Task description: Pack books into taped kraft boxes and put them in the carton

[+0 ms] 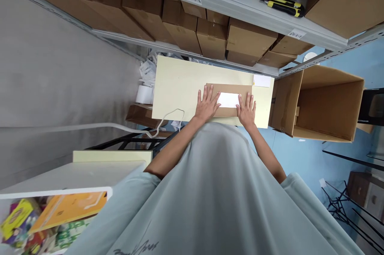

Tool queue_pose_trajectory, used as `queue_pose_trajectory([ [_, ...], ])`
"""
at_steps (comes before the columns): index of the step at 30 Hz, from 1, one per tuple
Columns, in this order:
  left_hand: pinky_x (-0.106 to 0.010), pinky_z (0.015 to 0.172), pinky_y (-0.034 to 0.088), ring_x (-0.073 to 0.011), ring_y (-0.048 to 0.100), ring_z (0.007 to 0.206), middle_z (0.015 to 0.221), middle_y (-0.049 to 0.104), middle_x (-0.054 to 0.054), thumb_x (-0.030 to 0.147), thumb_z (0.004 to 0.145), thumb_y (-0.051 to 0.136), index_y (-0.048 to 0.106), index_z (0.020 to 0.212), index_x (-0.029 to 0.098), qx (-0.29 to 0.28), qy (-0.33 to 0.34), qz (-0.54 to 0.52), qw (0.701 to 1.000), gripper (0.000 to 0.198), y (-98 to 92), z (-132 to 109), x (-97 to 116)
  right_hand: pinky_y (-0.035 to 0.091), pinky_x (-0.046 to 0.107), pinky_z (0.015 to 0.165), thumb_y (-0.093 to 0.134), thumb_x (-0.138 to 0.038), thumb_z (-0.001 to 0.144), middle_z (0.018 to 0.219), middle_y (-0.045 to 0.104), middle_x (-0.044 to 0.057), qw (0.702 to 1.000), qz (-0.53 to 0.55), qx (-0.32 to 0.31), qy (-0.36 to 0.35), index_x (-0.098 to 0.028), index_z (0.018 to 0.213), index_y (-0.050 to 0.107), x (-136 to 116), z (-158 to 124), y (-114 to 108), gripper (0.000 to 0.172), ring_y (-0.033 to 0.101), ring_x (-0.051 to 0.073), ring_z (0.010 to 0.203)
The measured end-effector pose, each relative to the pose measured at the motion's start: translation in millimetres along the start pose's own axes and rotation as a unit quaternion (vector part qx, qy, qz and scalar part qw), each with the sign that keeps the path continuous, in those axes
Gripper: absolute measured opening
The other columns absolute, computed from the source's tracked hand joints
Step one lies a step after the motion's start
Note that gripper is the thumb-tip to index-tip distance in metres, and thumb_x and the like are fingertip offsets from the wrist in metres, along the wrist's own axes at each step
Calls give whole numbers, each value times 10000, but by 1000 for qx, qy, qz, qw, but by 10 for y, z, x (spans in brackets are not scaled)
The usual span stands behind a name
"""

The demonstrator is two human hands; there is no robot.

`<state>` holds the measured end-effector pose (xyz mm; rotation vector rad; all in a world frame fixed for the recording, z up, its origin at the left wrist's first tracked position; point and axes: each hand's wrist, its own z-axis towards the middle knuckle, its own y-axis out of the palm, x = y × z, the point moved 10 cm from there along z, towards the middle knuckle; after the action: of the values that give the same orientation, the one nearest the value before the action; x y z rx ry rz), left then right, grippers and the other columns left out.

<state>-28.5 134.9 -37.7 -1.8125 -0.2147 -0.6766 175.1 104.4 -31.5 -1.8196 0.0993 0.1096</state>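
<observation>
- Left hand point(207, 105) and right hand point(247, 113): laid flat, fingers spread, over both ends of cardboard point(230, 88); white label point(228, 100) framed between.
- Cardboard placed by near edge of desk point(180, 87), right of centre; judged light, stiff, best gripped at ends.

Soft indoor light, stretched edges

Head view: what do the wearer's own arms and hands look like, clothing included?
The left hand and right hand are ungloved, and the forearms are uncovered; no watch or bracelet shows. The shirt is loose and pale grey-blue, with a short left sleeve and right sleeve, and a dark, script-like marking low on it.
</observation>
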Motion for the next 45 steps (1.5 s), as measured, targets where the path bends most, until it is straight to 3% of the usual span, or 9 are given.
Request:
queue_pose_trajectory([
  [3, -740, 1356, -78, -340, -118, 1731, 1865, 43, -130, 419, 1087, 518, 353, 1756, 249, -2, -8, 0, 1000, 710, -36, -44, 10, 170, 653, 1360, 307, -431, 1186, 1869, 153, 158, 1000, 8, 13, -11, -240, 1766, 320, 25, -6, -40, 611, 108, 346, 1744],
  [7, -717, 1373, -50, -335, -73, 1740, 1865, 89, -131, 338, 1087, 511, 370, 1748, 244, -12, 13, 7, 1000, 682, 45, -34, 269, 163, 635, 1366, 333, -390, 1185, 1868, 161, 158, 999, 15, 6, -42, -243, 1764, 329, -248, 30, -4, 598, 116, 348, 1742],
  [11, -667, 1395, -11, -322, -24, 1746, 1861, 160, -130, 384, 1125, 442, 375, 1746, 220, -23, 27, 11, 999, 646, 189, -91, 451, 156, 618, 1374, 361, -379, 1184, 1875, 145, 129, 996, 23, -22, -78, -288, 1765, 326, -445, 7, 86, 589, 132, 338, 1741],
  [19, -691, 1387, -26, -337, -90, 1736, 1861, 139, -129, 466, 1120, 426, 342, 1759, 197, -16, -18, 38, 999, 698, 212, -383, 263, 167, 647, 1367, 344, -385, 1186, 1864, 191, 140, 996, 36, -15, -76, -271, 1760, 345, 33, -167, 40, 585, 114, 343, 1745],
  [27, -652, 1395, -23, -319, -73, 1744, 1872, 114, -116, 490, 1124, 423, 343, 1760, 228, -9, -45, 41, 998, 692, 332, -109, 525, 111, 647, 1387, 348, -409, 1184, 1881, 115, 89, 984, 69, -39, -160, -280, 1771, 317, -358, 124, 51, 601, 73, 331, 1752],
  [32, -701, 1377, 16, -352, -70, 1743, 1874, 95, -134, 458, 1115, 439, 356, 1756, 227, 11, -88, 49, 995, 687, 303, -56, 421, 105, 657, 1384, 360, -382, 1181, 1883, 93, 104, 988, 81, -13, -131, -270, 1770, 318, -255, 258, 35, 601, 62, 337, 1752],
  [38, -782, 1328, 90, -403, -69, 1738, 1880, 48, -136, 354, 1117, 406, 479, 1701, 283, 59, -129, 57, 988, 593, 27, -217, 93, 127, 653, 1373, 329, -391, 1190, 1879, 88, 130, 994, 93, 19, -51, -289, 1752, 362, 105, 116, 49, 572, 50, 330, 1753],
  [41, -779, 1327, 93, -408, -50, 1740, 1872, 106, -168, 373, 1101, 459, 473, 1703, 265, 73, -107, 59, 990, 611, 39, -218, 137, 129, 639, 1375, 337, -370, 1185, 1876, 70, 149, 996, 82, 23, -17, -270, 1757, 349, 116, 48, 54, 581, 77, 325, 1751],
  [45, -767, 1329, 126, -410, 27, 1743, 1856, 196, -182, 381, 1084, 495, 507, 1680, 258, 67, -60, 40, 995, 608, 178, -169, 365, 141, 630, 1370, 364, -320, 1169, 1859, 93, 213, 997, 69, 36, -2, -209, 1752, 360, 14, 27, 8, 594, 120, 331, 1744],
])
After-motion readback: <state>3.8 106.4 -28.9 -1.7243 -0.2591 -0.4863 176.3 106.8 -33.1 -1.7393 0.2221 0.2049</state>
